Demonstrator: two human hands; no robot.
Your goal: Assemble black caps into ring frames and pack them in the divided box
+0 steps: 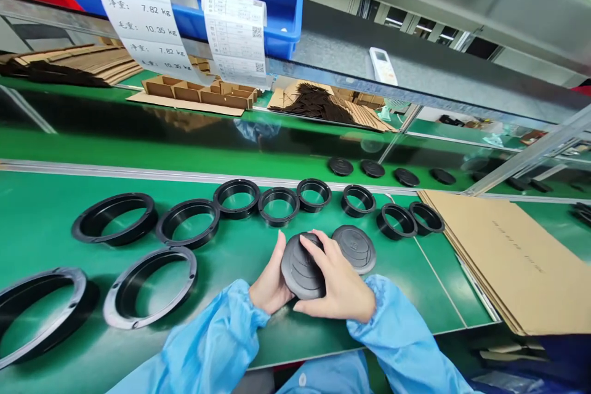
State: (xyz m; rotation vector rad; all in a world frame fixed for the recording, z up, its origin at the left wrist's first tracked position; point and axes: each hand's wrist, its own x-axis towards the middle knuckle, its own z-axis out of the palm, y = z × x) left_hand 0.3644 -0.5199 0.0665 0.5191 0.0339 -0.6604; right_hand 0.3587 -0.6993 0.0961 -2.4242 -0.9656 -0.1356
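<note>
Grip [340, 286]: 1 disc [298, 271], 10 rings [112, 303], far discs [407, 177] unclear

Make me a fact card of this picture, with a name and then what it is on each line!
Left hand: against the left side of a dark round disc
Right hand: fingers over the same disc's face and edge
Sleeves: light blue
Beside the hands: a second disc, lying on the table
Table: green
Black rings: ten, one cut off by the picture's left edge
Right side: flat brown cardboard
Shelf above: blue bin with printed paper strips hanging down
</note>
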